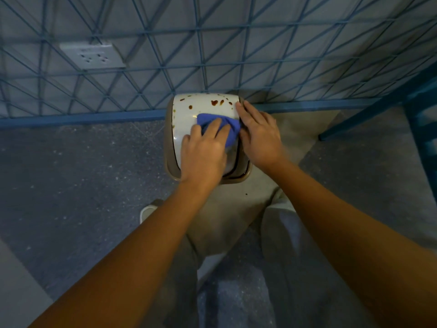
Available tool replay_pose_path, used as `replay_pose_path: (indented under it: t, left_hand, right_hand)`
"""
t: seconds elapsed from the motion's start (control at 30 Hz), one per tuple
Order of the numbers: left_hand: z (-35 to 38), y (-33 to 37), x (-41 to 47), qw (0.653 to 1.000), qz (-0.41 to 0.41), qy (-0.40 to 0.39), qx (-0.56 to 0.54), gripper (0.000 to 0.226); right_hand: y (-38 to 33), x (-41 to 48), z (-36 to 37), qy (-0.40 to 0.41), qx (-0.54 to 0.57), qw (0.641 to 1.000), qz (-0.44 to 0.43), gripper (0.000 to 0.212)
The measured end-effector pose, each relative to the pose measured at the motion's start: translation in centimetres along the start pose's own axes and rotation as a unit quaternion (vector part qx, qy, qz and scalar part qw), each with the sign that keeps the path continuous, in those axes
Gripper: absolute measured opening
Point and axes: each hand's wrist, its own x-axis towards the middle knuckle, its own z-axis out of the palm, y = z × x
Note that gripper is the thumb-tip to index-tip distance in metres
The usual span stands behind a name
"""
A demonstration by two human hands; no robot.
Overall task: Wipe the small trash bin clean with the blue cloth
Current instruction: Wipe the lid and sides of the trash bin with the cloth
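A small trash bin [189,110] with a white domed lid and a beige body stands on the floor against the wall. Brown stains dot the far part of the lid. My left hand [203,152] presses a bunched blue cloth [227,125] onto the middle of the lid, fingers curled over it. My right hand [257,136] lies flat along the bin's right edge, fingers stretched toward the far corner, touching the lid's rim. The near part of the lid is hidden under my left hand.
A wall with a blue lattice pattern [212,55] rises right behind the bin, with a white power socket [93,55] at upper left. A blue metal frame leg [369,114] slants down at right. My legs and a shoe [147,211] stand on the speckled grey floor.
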Motion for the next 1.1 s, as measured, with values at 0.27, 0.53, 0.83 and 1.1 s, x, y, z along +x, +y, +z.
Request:
replay_pose_path:
  t: [0.27, 0.53, 0.83, 1.1]
  left_hand:
    - [-1.0, -1.7, 0.6, 0.993, -0.114, 0.015, -0.022, 0.048]
    - [-0.4, -0.3, 0.1, 1.0, -0.03, 0.008, -0.003, 0.048]
    - [-0.2, -1.7, -1.1, 0.997, -0.07, 0.02, -0.014, 0.049]
    - [0.5, -2.4, -1.8, 0.999, -0.031, 0.018, 0.008, 0.051]
  right_hand:
    - [0.1, 0.0, 0.0, -0.002, 0.002, 1.0, 0.006, 0.053]
    - [0.3, 0.0, 0.1, 0.009, -0.004, 1.0, -0.003, 0.053]
    - [0.1, -0.2, -0.2, -0.007, -0.011, 1.0, 0.006, 0.053]
    - [0.1, -0.1, -0.3, -0.007, -0.027, 1.0, 0.006, 0.053]
